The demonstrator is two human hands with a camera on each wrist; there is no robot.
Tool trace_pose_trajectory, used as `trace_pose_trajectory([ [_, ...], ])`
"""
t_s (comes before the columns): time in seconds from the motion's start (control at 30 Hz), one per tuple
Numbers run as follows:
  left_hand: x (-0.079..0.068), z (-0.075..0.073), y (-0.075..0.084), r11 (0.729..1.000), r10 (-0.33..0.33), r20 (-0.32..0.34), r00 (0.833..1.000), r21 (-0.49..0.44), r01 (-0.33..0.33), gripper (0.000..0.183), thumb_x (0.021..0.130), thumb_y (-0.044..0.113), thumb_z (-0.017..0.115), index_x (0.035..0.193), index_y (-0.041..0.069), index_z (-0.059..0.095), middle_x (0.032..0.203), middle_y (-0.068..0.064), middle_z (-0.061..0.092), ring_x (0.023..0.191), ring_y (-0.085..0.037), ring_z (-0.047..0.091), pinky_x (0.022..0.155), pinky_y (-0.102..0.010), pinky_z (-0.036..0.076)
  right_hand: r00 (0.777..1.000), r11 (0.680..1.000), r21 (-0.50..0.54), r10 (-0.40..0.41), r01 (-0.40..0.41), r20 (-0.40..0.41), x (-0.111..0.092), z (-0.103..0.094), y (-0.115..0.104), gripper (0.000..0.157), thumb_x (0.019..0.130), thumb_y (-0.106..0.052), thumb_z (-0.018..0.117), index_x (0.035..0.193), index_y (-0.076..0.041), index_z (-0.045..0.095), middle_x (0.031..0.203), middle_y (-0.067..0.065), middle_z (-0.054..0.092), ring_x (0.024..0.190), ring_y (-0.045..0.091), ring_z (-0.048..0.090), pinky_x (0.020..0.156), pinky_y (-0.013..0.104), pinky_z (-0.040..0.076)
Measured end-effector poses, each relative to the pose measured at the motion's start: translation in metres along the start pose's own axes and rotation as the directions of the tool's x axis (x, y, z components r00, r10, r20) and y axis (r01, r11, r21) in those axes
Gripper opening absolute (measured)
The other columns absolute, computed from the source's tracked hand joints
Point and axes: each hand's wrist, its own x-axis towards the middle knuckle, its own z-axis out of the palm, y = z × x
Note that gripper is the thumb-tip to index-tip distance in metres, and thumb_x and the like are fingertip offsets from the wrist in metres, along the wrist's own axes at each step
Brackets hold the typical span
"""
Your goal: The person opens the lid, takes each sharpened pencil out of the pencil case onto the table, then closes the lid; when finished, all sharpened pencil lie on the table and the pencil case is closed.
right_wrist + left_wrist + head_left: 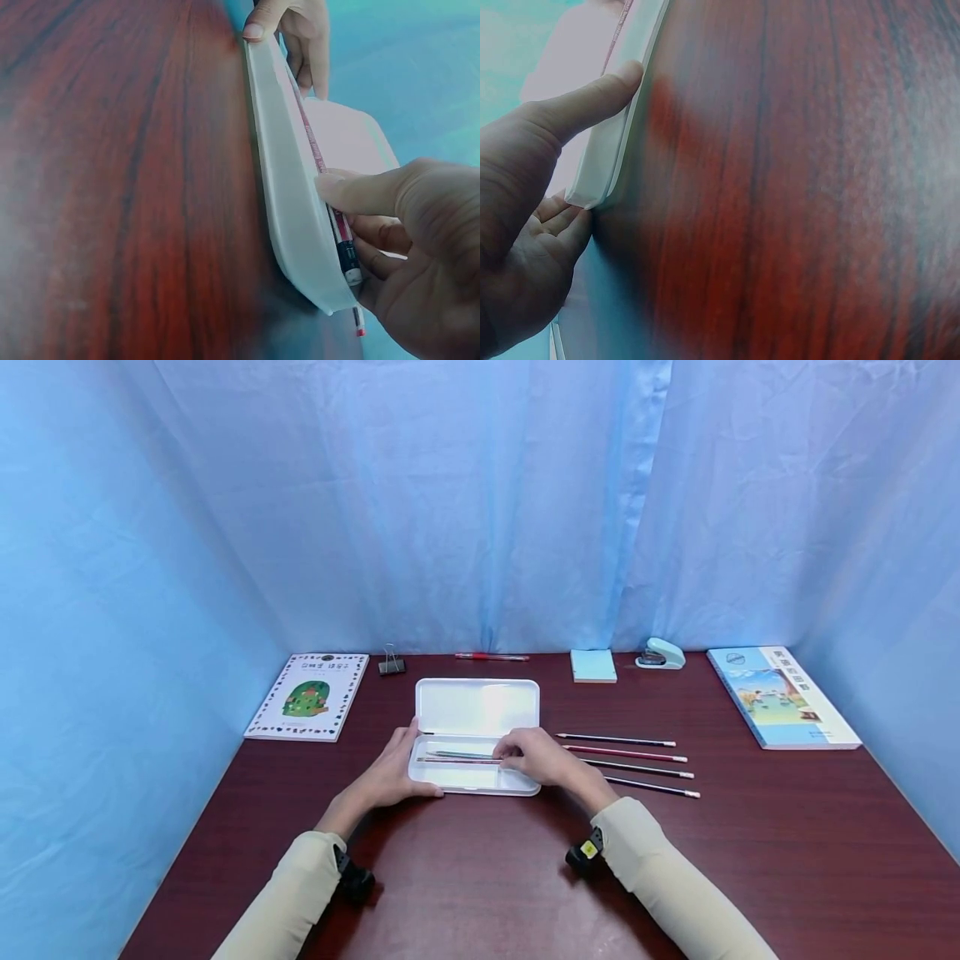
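Leftmost, a book [307, 697] lies just beside the left edge of the table [487, 893], its top close to the curtain [480, 510]. A black clip [392, 667] stands near the back edge, a little right of the book. Below it, the left hand [386, 772] grips the left end of a white case [459, 777], thumb against the front wall and fingers along the end. The case sits open in the middle of the table, well apart from the book, its lid [476, 708] tipped back toward the curtain; a wide stretch of wood separates its front edge from the viewer. Behind the lid, a red pen [491, 657] lies along the back edge. Over the case's right half, the right hand [536, 754] pinches a red pencil [459, 761] between thumb and fingers; that pencil lies within the case walls beside a greyish one. Just right of the case, four pencils [626, 753] lie side by side with narrow gaps, eraser ends pointing right, the nearer ones partly hidden by the right arm. Behind them are a light blue notepad [593, 667] and a stapler [663, 654]. Farthest right, another book [783, 697] reaches the table's right edge; a broad strip of wood separates it from the pencils.
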Motion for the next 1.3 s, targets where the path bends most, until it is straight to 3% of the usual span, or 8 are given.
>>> trace_pose_trajectory([
  [0.2,0.000,0.000,0.001,1.000,-0.003,0.001,1.000,0.005,0.003,0.126,0.061,0.051,0.080,0.149,0.011,0.000,0.135,-0.008,0.030,0.118,-0.019,0.036,0.100,-0.038,0.031,0.997,0.996,0.084,0.007,-0.001,-0.072,-0.013,-0.011,0.004,0.010,0.085,-0.010,0.066,0.092,-0.013,0.072,0.082,-0.007,0.062,0.075,0.008,0.053,0.069,0.026,0.044],
  [0.4,-0.001,0.000,0.003,1.000,-0.002,0.007,1.000,0.006,0.002,0.126,0.062,0.052,0.080,0.149,0.011,-0.001,0.135,-0.008,0.030,0.117,-0.019,0.036,0.100,-0.038,0.031,0.988,0.992,0.128,0.025,-0.005,-0.150,-0.040,-0.035,0.012,0.010,0.085,-0.012,0.065,0.092,-0.016,0.071,0.081,-0.008,0.059,0.072,0.009,0.052,0.065,0.025,0.044],
  [0.73,-0.003,-0.002,0.004,1.000,-0.002,0.002,1.000,-0.001,0.002,0.125,0.062,0.050,0.081,0.149,0.009,0.001,0.136,-0.010,0.030,0.118,-0.021,0.035,0.100,-0.039,0.031,0.970,0.997,0.041,0.071,-0.063,-0.233,-0.107,-0.062,0.047,0.011,0.084,-0.014,0.067,0.093,-0.018,0.071,0.084,-0.010,0.061,0.073,0.006,0.051,0.066,0.025,0.043],
  [0.93,-0.003,-0.002,0.004,1.000,0.000,-0.004,1.000,-0.011,0.000,0.125,0.062,0.048,0.081,0.149,0.009,0.000,0.136,-0.010,0.029,0.118,-0.021,0.036,0.100,-0.039,0.030,0.955,0.983,-0.050,0.160,-0.178,-0.251,-0.154,-0.070,0.062,0.014,0.084,-0.012,0.068,0.093,-0.022,0.071,0.088,-0.011,0.061,0.076,0.006,0.050,0.068,0.028,0.044],
  [1.13,-0.003,-0.001,0.003,1.000,0.002,-0.005,1.000,-0.014,-0.002,0.125,0.061,0.048,0.082,0.149,0.009,0.001,0.137,-0.010,0.029,0.119,-0.021,0.035,0.100,-0.040,0.030,0.930,0.963,-0.069,0.232,-0.261,-0.284,-0.191,-0.069,0.073,0.016,0.083,-0.013,0.068,0.092,-0.026,0.070,0.087,-0.012,0.059,0.073,0.004,0.049,0.065,0.027,0.041],
  [1.3,-0.002,-0.001,0.002,1.000,0.012,-0.007,1.000,-0.001,-0.012,0.125,0.062,0.048,0.081,0.149,0.008,0.001,0.136,-0.011,0.030,0.119,-0.021,0.035,0.100,-0.039,0.030,0.925,0.969,-0.098,0.181,-0.225,-0.335,-0.206,-0.060,0.082,0.018,0.082,-0.012,0.069,0.091,-0.027,0.071,0.088,-0.014,0.061,0.071,0.000,0.049,0.063,0.025,0.041],
])
